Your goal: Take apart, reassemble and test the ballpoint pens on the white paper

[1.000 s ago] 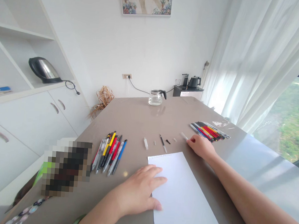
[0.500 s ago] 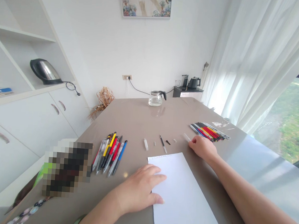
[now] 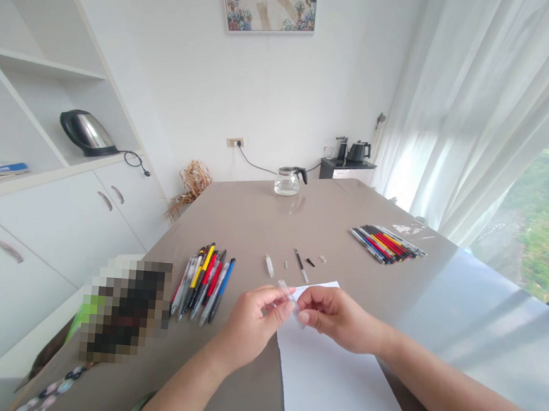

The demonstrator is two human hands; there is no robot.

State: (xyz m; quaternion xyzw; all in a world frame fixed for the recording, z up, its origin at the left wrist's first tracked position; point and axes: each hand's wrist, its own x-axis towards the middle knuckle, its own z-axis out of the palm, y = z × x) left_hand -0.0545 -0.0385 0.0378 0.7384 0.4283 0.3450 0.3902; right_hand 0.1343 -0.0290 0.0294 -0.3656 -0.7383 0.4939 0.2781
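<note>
Above the top of a white sheet of paper (image 3: 331, 387), my left hand (image 3: 258, 324) and my right hand (image 3: 341, 318) meet around a clear plastic pen barrel (image 3: 289, 293). Both hands are closed on it, thumbs against fingers, and the barrel slants down to the right. Beyond the paper lie loose pen parts: a clear grip piece (image 3: 270, 266), a small white piece (image 3: 285, 264), an ink refill (image 3: 301, 266), a small black piece (image 3: 310, 262) and a small pale piece (image 3: 323, 259).
A bunch of assembled pens (image 3: 204, 282) lies left of my left hand. Another row of pens (image 3: 385, 244) lies at the right, near white scraps (image 3: 408, 229). A glass teapot (image 3: 288, 181) stands at the table's far side. A blurred-out object (image 3: 126, 314) is at the left edge.
My right hand has brought the clear barrel from the table's right side to the middle. My left hand has left the paper and closed on the barrel too.
</note>
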